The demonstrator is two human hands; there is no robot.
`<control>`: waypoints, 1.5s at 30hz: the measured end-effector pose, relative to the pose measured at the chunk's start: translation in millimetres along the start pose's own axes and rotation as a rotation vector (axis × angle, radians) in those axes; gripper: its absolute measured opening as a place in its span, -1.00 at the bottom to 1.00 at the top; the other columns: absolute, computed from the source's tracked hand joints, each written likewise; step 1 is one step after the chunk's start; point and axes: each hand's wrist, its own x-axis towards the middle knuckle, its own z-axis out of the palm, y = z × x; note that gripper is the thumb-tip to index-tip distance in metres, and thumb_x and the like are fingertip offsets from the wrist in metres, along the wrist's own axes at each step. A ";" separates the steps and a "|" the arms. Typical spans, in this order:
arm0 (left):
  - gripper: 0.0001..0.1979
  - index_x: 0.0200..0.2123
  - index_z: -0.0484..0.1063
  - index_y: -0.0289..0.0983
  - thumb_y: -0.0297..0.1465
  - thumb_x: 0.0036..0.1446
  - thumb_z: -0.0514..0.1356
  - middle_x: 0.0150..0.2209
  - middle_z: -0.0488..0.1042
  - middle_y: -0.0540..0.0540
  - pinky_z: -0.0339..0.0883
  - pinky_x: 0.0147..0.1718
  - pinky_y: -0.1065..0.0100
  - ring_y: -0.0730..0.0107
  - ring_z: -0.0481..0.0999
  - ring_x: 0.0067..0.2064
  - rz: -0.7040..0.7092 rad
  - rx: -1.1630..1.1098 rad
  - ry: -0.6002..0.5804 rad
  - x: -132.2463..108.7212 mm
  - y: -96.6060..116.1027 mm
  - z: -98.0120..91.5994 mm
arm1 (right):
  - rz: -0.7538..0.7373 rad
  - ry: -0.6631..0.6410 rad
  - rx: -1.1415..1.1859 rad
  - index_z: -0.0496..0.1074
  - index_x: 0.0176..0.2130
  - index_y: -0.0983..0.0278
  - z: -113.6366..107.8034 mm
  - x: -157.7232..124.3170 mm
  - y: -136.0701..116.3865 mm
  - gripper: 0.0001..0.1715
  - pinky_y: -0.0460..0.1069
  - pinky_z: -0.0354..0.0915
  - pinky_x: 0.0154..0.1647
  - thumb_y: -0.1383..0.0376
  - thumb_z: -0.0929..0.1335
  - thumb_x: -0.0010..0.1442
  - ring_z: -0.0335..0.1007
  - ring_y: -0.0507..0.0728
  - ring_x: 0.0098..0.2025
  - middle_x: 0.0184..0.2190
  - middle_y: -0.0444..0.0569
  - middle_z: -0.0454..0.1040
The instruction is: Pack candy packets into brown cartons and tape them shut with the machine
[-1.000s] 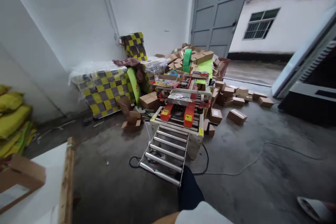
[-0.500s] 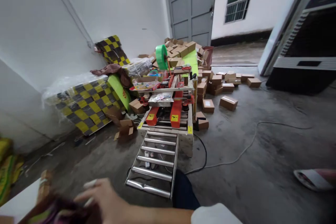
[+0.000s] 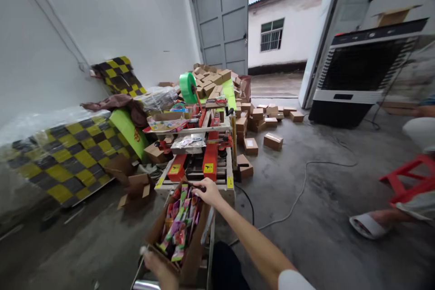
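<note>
An open cardboard box point(image 3: 197, 247) packed with small, colourful wrapped packets point(image 3: 181, 222) rests on the roller conveyor point(image 3: 146, 284), just in front of the taping machine point(image 3: 210, 158). My right hand point(image 3: 210, 192) grips the box's far edge, its fingers over the rim. At the near left corner, my left hand point(image 3: 158, 266) is closed on the box's side; it is somewhat blurred, with a white covering on one fingertip. The box hides most of the rollers.
Brown cartons point(image 3: 273, 141) are scattered and piled beyond the machine. A cable point(image 3: 302, 190) crosses the floor to the right. Someone's sandalled foot point(image 3: 369, 225) is beside a red stool point(image 3: 408, 176). An opened carton point(image 3: 136, 188) lies left; an air cooler point(image 3: 360, 72) stands by the doorway.
The packet-filled box has come from the lower left onto the rollers. My right hand has moved from the lower left to its far edge, and my left hand has come into view. The view has shifted right.
</note>
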 end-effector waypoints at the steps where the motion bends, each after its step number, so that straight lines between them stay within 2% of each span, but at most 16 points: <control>1: -0.22 0.51 -0.44 -0.08 -0.09 0.42 -0.06 0.53 -0.31 -0.23 -0.11 0.38 -0.37 -0.20 -0.20 0.51 -0.022 -0.006 0.075 -1.7 -4.7 -0.1 | -0.020 -0.034 -0.049 0.66 -0.08 0.24 0.8 0.7 1.2 -0.73 -0.07 0.34 -0.08 0.27 0.51 0.19 0.49 0.10 -0.16 -0.19 0.04 0.58; 2: -0.21 0.50 -0.52 -0.10 -0.10 0.42 -0.08 0.53 -0.42 -0.21 -0.21 0.40 -0.38 -0.20 -0.31 0.52 -0.022 -0.007 0.128 -1.8 -7.9 -0.9 | -0.047 -0.090 -0.100 0.68 -0.10 0.23 2.3 1.0 0.9 -0.76 -0.08 0.32 -0.13 0.24 0.51 0.20 0.47 0.08 -0.20 -0.22 0.02 0.57; 4: -0.20 0.52 -0.41 -0.11 -0.14 0.40 -0.03 0.53 -0.43 -0.20 -0.32 0.41 -0.35 -0.20 -0.32 0.52 0.057 0.007 0.100 2.6 -8.6 -2.1 | -0.118 -0.241 -0.204 0.69 -0.15 0.19 5.4 2.2 -2.9 -0.77 -0.09 0.27 -0.21 0.16 0.50 0.22 0.45 0.07 -0.25 -0.28 -0.02 0.57; 7: -0.34 0.49 -0.02 -0.08 -0.22 0.39 0.04 0.50 -0.04 -0.20 -0.16 0.43 -0.22 -0.07 -0.04 0.50 0.226 0.032 -0.203 16.8 0.9 1.5 | -0.230 -0.434 -0.360 0.70 -0.23 0.17 7.9 7.4 -12.2 -0.72 -0.08 0.20 -0.26 0.07 0.45 0.27 0.45 0.09 -0.25 -0.30 -0.05 0.60; 11: -0.48 0.36 0.29 -0.11 -0.29 0.37 0.01 0.37 0.28 -0.15 -0.05 0.43 -0.04 0.07 0.17 0.44 0.195 0.018 -0.447 33.5 11.4 12.0 | -0.225 -0.515 -0.475 0.70 -0.18 0.10 14.0 15.5 -18.6 -0.69 -0.06 0.14 -0.31 0.04 0.39 0.33 0.51 0.12 -0.18 -0.24 -0.07 0.65; 15: -0.54 0.16 0.51 -0.17 -0.15 0.31 0.09 0.06 0.59 -0.21 0.25 0.29 0.01 -0.01 0.46 0.24 -0.051 -0.132 -0.536 38.4 3.0 10.8 | -0.073 -0.433 -0.564 0.68 -0.23 0.16 33.0 17.9 -16.3 -0.54 -0.04 0.17 -0.29 -0.06 0.33 0.36 0.54 0.15 -0.16 -0.23 -0.03 0.66; 17: -0.48 0.19 0.45 -0.22 -0.10 0.28 0.12 0.05 0.59 -0.22 0.37 0.20 0.07 0.03 0.52 0.17 -0.181 -0.249 -0.442 38.7 -2.8 5.9 | -0.042 -0.367 -0.611 0.66 -0.24 0.20 43.9 16.7 -15.6 -0.49 -0.02 0.22 -0.20 -0.06 0.29 0.38 0.55 0.17 -0.12 -0.20 0.01 0.66; 19: -0.41 0.30 0.32 -0.27 -0.13 0.29 0.14 0.20 0.48 -0.27 0.37 0.21 0.11 0.07 0.46 0.25 -0.170 -0.279 -0.265 39.8 -5.5 3.3 | -0.044 -0.323 -0.635 0.63 -0.19 0.23 51.8 14.5 -16.6 -0.53 0.02 0.24 -0.09 0.01 0.27 0.41 0.55 0.19 -0.08 -0.14 0.03 0.65; 21: -0.45 0.32 0.31 -0.27 -0.25 0.32 0.11 0.32 0.35 -0.31 0.26 0.30 0.09 0.09 0.34 0.35 0.015 -0.198 -0.194 42.3 -6.0 6.9 | -0.047 -0.303 -0.648 0.61 -0.15 0.26 55.6 12.0 -18.6 -0.57 0.05 0.24 -0.03 0.11 0.24 0.43 0.54 0.20 -0.05 -0.10 0.07 0.63; 23: -0.52 0.27 0.39 -0.24 -0.41 0.33 0.02 0.34 0.32 -0.29 0.11 0.38 0.02 0.10 0.25 0.40 0.243 -0.067 -0.279 45.4 -7.2 17.8 | -0.039 -0.286 -0.660 0.59 -0.14 0.29 56.7 9.1 -20.0 -0.59 0.07 0.23 -0.02 0.18 0.22 0.43 0.54 0.21 -0.06 -0.11 0.09 0.63; 25: -0.47 0.24 0.44 -0.24 -0.51 0.27 -0.03 0.31 0.35 -0.29 0.08 0.38 -0.06 0.07 0.27 0.39 0.343 0.033 -0.412 48.1 -10.8 32.5 | -0.029 -0.267 -0.669 0.58 -0.12 0.30 58.1 6.2 -19.7 -0.60 0.09 0.23 -0.02 0.21 0.20 0.43 0.54 0.21 -0.07 -0.11 0.11 0.63; 29: -0.42 0.22 0.45 -0.35 -0.49 0.15 0.01 0.29 0.37 -0.34 0.22 0.32 -0.04 0.03 0.29 0.38 0.161 -0.063 -0.595 59.5 -19.4 46.3 | -0.017 -0.221 -0.679 0.53 -0.04 0.35 68.5 3.3 -16.7 -0.61 0.12 0.22 0.02 0.24 0.19 0.44 0.49 0.26 -0.01 -0.08 0.19 0.59; 35: -0.41 0.18 0.51 -0.28 -0.15 0.14 0.15 0.23 0.45 -0.19 0.21 0.32 -0.01 0.04 0.38 0.32 -0.223 -0.600 -0.833 91.7 -15.7 13.9 | -0.025 -0.199 -0.675 0.52 -0.08 0.44 73.2 8.7 -20.7 -0.67 0.15 0.20 0.11 0.33 0.22 0.40 0.43 0.28 0.02 -0.10 0.29 0.55; 38: -0.33 0.25 0.43 -0.37 -0.14 0.13 0.17 0.27 0.39 -0.25 0.13 0.35 -0.04 -0.01 0.30 0.37 -0.217 -0.474 -0.735 81.8 -5.0 12.5 | 0.007 -0.089 -0.665 0.48 0.04 0.40 66.7 -5.6 -23.7 -0.64 0.20 0.15 0.25 0.27 0.24 0.42 0.35 0.29 0.16 0.06 0.30 0.48; 41: -0.39 0.30 0.35 -0.40 -0.30 0.23 0.06 0.34 0.30 -0.29 0.04 0.39 -0.01 0.07 0.26 0.40 -0.127 -0.338 -0.620 61.4 8.4 23.6 | 0.172 0.082 -0.582 0.26 0.34 0.32 74.1 -42.4 -20.1 -0.45 0.31 0.04 0.37 0.23 0.19 0.44 0.10 0.35 0.40 0.36 0.31 0.21; 45: -0.45 0.23 0.43 -0.41 -0.44 0.19 0.02 0.30 0.36 -0.34 0.13 0.38 -0.01 0.07 0.31 0.37 -0.169 -0.328 -0.570 56.1 23.8 17.1 | 0.137 -0.013 -0.482 0.05 0.47 0.15 93.0 -89.6 -8.4 -0.31 0.39 0.04 0.38 0.24 0.16 0.43 -0.15 0.36 0.51 0.50 0.11 -0.08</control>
